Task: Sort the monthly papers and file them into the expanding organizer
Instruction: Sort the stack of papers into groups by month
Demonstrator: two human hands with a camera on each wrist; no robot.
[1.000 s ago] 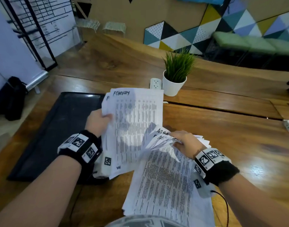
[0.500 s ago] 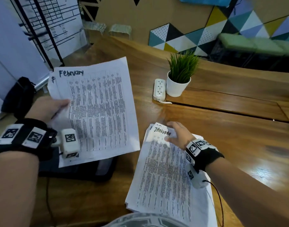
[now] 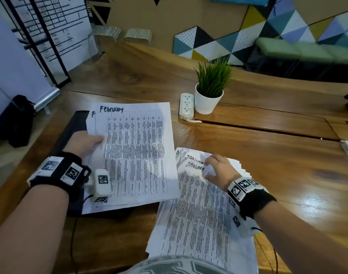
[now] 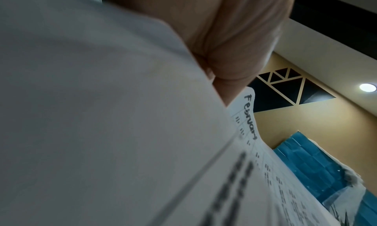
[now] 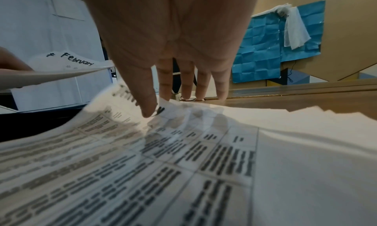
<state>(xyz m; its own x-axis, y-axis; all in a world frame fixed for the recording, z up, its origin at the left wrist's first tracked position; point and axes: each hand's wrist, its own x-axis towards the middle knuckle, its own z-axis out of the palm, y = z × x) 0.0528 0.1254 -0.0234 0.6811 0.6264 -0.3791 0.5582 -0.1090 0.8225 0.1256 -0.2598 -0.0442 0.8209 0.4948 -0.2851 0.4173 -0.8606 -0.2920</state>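
Here, left grip point(image 3: 84, 143) holds February sheets point(image 3: 137, 153) — right grip point(image 3: 218, 169) wide, on January stack point(image 3: 198, 220).

The left hand point(image 3: 84, 144) is raised in front of the body on the left, forearm reaching forward from the lower left corner, a black band with white tags around the wrist. Its thumb lies on top of the sheets point(image 3: 135, 153) and the fingers curl beneath, pinching their left edge. The right hand point(image 3: 218, 170) reaches in from the lower right, forearm angled toward the middle, the same kind of band on the wrist. Its palm faces down over the stack point(image 3: 200, 220), fingers point(image 5: 184, 84) held straight and pointing down, the thumb tip touching the top sheet near its upper edge
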